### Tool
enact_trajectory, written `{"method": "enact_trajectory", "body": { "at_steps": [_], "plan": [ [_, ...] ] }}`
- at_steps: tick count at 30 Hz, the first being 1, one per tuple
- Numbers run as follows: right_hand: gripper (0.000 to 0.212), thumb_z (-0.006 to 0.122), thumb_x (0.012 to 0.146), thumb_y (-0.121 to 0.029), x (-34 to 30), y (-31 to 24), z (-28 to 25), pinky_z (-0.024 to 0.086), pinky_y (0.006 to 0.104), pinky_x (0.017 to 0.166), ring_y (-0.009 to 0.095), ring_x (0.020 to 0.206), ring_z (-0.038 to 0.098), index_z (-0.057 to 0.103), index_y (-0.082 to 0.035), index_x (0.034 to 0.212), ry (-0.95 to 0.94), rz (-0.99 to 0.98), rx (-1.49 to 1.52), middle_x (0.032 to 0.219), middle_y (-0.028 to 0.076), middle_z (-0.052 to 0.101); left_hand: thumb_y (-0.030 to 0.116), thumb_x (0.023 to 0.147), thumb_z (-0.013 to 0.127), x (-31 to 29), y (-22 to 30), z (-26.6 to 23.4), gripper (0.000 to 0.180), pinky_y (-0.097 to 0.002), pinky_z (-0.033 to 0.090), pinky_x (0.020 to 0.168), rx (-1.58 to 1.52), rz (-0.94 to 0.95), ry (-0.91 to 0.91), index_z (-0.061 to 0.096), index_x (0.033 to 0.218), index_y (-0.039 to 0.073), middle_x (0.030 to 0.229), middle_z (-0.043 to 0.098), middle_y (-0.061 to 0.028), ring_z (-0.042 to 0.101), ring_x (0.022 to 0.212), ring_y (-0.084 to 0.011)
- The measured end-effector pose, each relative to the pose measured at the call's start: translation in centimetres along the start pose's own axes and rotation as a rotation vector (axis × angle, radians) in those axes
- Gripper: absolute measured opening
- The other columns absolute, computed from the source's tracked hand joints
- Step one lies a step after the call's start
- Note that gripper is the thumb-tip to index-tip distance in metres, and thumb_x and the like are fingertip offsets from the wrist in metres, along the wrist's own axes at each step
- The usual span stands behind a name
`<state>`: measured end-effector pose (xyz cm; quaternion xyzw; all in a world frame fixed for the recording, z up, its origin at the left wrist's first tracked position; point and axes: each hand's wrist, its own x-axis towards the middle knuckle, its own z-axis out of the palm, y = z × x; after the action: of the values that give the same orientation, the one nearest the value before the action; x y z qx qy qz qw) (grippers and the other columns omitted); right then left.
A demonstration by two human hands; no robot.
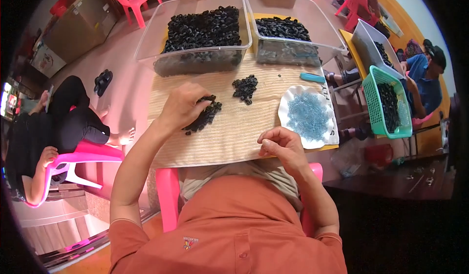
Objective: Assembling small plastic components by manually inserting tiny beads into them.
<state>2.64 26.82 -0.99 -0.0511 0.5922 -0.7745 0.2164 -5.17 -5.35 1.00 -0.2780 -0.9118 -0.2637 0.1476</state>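
My left hand (pixel 181 104) reaches over a loose pile of small black ring-like parts (pixel 209 116) on the left of the table. Its thumb and fingers close on a small black part at the pile's upper edge. Near the front edge of the table, my right hand (pixel 283 146) is held with fingers curled and thumb against them; what it pinches, if anything, is too small to see. A second pile of black parts (pixel 245 88) lies farther back. To the right, a white wavy-rimmed dish (pixel 284 109) holds many tiny clear bluish pieces (pixel 309 114).
Two clear plastic bins (pixel 198 54) (pixel 288 47) of black parts stand at the table's back. A turquoise tool (pixel 312 77) lies near the right edge. At right are a green basket (pixel 373 103) and a person in blue (pixel 430 86); another person (pixel 68 113) sits left.
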Motion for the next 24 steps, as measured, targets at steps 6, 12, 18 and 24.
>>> {"method": "enact_trajectory", "body": {
  "at_steps": [6, 12, 18, 24],
  "plan": [
    [0.012, 0.071, 0.095, -0.009, 0.3, 0.9, 0.5, 0.056, 0.0259, 0.071, 0.013, 0.078, 0.068, 0.066, 0.001, 0.1, -0.024, 0.022, -0.016, 0.099, 0.009, 0.071, 0.01, 0.08, 0.076, -0.2, 0.2, 0.5, 0.018, -0.0431, 0.052, 0.079, -0.028, 0.013, -0.034, 0.069, 0.097, 0.004, 0.09, 0.068, -0.0119, 0.064, 0.089, -0.0329],
    [0.014, 0.072, 0.095, -0.01, 0.2, 1.0, 0.9, 0.056, 0.0256, 0.071, 0.013, 0.078, 0.068, 0.066, 0.001, 0.1, -0.051, 0.026, -0.008, 0.098, 0.01, 0.071, 0.008, 0.08, 0.073, 0.7, -1.3, -0.2, 0.014, -0.0443, 0.051, 0.08, 0.032, 0.083, -0.025, 0.068, 0.093, 0.005, 0.093, 0.066, -0.0133, 0.062, 0.091, -0.0347],
    [0.014, 0.072, 0.095, -0.011, 0.0, 1.4, 0.7, 0.056, 0.0258, 0.071, 0.013, 0.077, 0.068, 0.066, 0.001, 0.1, -0.044, 0.036, -0.001, 0.098, 0.01, 0.071, 0.006, 0.079, 0.073, 0.1, -4.8, -2.0, 0.018, -0.044, 0.053, 0.083, 0.081, 0.019, -0.047, 0.07, 0.097, 0.006, 0.094, 0.067, -0.0142, 0.064, 0.093, -0.0355],
    [0.014, 0.07, 0.095, -0.009, 0.0, 1.2, 1.1, 0.054, 0.027, 0.072, 0.013, 0.08, 0.066, 0.067, 0.002, 0.102, -0.045, 0.066, 0.004, 0.092, 0.007, 0.07, 0.009, 0.082, 0.072, -1.2, -6.6, -0.6, 0.021, -0.0439, 0.055, 0.082, -0.059, -0.121, -0.203, 0.075, 0.102, 0.006, 0.096, 0.072, -0.0161, 0.068, 0.092, -0.0361]
  ]
}}
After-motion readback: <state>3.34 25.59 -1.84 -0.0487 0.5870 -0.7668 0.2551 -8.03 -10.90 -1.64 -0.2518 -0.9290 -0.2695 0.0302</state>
